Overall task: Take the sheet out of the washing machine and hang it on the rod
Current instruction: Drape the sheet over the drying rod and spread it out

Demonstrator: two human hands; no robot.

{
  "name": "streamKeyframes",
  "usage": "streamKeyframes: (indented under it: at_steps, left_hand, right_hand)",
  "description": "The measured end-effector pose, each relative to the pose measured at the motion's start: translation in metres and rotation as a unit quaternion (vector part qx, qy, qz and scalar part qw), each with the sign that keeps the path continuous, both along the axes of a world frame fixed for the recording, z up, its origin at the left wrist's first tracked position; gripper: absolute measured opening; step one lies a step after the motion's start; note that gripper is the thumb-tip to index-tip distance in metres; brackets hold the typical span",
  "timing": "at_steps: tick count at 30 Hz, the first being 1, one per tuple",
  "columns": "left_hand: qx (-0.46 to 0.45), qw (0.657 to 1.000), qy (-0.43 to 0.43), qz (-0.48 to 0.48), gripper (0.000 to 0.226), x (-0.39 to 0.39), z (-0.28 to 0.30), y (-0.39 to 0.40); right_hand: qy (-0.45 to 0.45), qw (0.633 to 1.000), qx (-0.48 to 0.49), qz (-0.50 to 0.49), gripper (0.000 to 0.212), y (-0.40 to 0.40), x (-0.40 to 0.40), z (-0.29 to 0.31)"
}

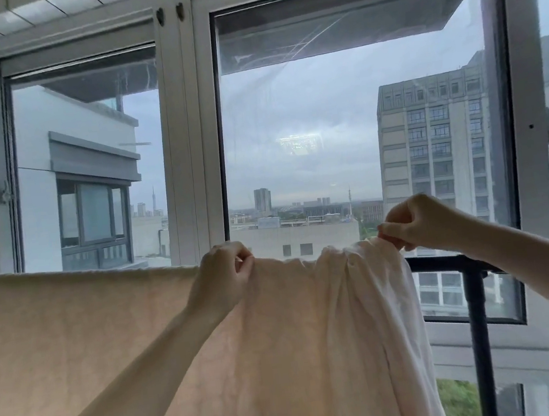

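Left hand (224,275) and right hand (415,222), both ours, pinch top edge of sheet (144,342), draped over rod (443,262). We judge it soft, limp, damp-heavy; bunched right end needs spreading. Grip along top hem.

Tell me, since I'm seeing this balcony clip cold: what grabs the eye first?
A pale sheet draped over a black rod fills the lower left. At centre, the left hand and right hand pinch its bunched top edge. Behind, a big window shows grey sky and towers.
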State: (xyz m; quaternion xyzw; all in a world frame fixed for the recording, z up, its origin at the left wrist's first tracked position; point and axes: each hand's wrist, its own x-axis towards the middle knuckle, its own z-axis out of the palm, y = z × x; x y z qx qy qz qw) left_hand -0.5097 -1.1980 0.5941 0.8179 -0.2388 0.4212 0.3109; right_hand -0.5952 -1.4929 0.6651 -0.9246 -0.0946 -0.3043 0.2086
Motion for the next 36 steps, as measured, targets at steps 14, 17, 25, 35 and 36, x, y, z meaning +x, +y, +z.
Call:
streamKeyframes:
  at_steps: [14, 17, 25, 35, 36]
  left_hand:
    - [0.0, 0.965, 0.25, -0.083, 0.111, -0.094, -0.021, -0.15]
    - [-0.026, 0.971, 0.211, -0.107, 0.074, -0.085, -0.023, -0.155]
    - [-0.255, 0.892, 0.244, -0.282, 0.027, -0.073, 0.035, -0.112]
    - [-0.343, 0.876, 0.287, -0.182, 0.025, -0.036, 0.046, 0.004]
    - [-0.334, 0.879, 0.293, -0.171, 0.027, -0.033, 0.041, 0.013]
  right_hand:
    - [0.039, 0.996, -0.018, 0.081, 0.016, -0.018, -0.01, -0.033]
    - [-0.017, 0.998, -0.001, 0.054, 0.017, -0.011, -0.011, -0.036]
    - [-0.058, 0.969, 0.222, 0.094, 0.034, 0.039, 0.002, -0.01]
    - [0.036, 0.976, -0.028, 0.212, 0.031, 0.13, 0.074, -0.012]
    - [0.037, 0.975, -0.042, 0.213, 0.031, 0.138, 0.079, -0.015]
